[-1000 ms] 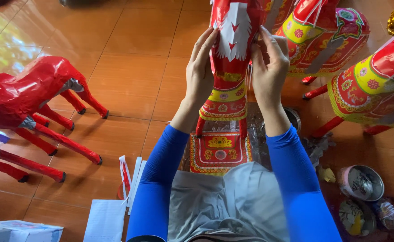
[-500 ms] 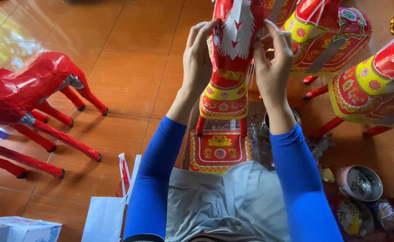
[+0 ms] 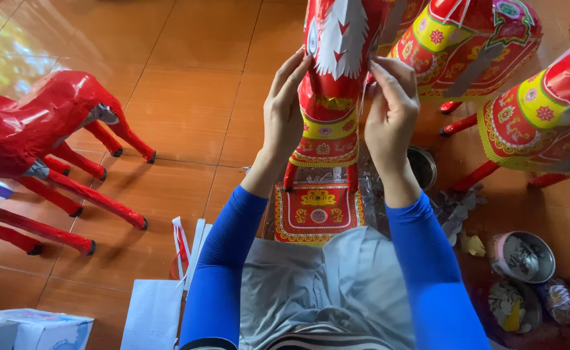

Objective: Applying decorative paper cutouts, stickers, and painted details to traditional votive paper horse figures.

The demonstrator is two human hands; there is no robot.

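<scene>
A red paper horse figure [image 3: 337, 78] with a white mane and yellow patterned bands stands in front of me on the tiled floor. My left hand [image 3: 285, 116] presses flat against its left side. My right hand [image 3: 392, 110] pinches the figure's right edge near the white mane with fingertips together. A red and yellow patterned paper sheet [image 3: 316, 210] lies on the floor under the figure, by my knees.
Plain red paper horses [image 3: 45, 129] stand at the left. Decorated horses [image 3: 525, 110] stand at the right. A metal bowl [image 3: 522, 256] and small dishes sit at lower right, a round tin [image 3: 421, 165] behind my right wrist. White paper [image 3: 152, 311] and strips lie lower left.
Both hands have slid up the horse figure toward its mane, and the view has moved closer. The right hand's fingers have drawn together into a pinch on the edge.
</scene>
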